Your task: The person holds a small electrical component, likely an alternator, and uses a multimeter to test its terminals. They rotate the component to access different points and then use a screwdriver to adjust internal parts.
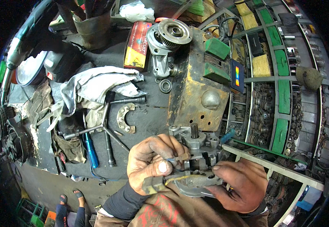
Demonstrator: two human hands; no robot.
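In front of my chest is a grey metal motor housing [196,181] with an open, slotted middle. My right hand [242,185] grips its right side, thumb underneath and fingers on top. My left hand [149,162] is closed at its left side, thumb against curled fingers, with a small brownish piece [182,157] at the fingertips. Below that thumb juts a grey block [154,184], like a carbon brush, with a yellowish lead running to the housing. Just beyond, a metal casting with a splined shaft [194,130] stands upright; whether it joins the housing I cannot tell.
On the dark bench lie a four-way wrench [104,126], a blue screwdriver [91,151], a curved metal plate [123,119], a bearing [165,86] and a white rag [92,85]. A geared motor part [164,45] stands beside a red box [138,45]. Parts shelves [281,96] line the right.
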